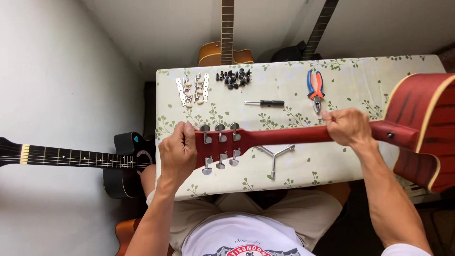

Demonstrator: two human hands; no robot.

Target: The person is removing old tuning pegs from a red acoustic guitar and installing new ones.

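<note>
A red guitar [422,128] lies face down across the table, its neck [289,136] pointing left. My left hand [177,152] grips the end of the headstock [222,144], which carries silver tuning pegs along both edges. My right hand [348,127] is closed around the neck near the heel, close to the body.
On the floral tablecloth [350,78] lie old tuner strips [193,90], a heap of small black parts [233,78], a screwdriver [265,103], orange-and-blue pliers [315,90] and a three-armed wrench [275,155]. A black guitar [95,159] lies on the floor at left; two guitars [226,47] lean against the far wall.
</note>
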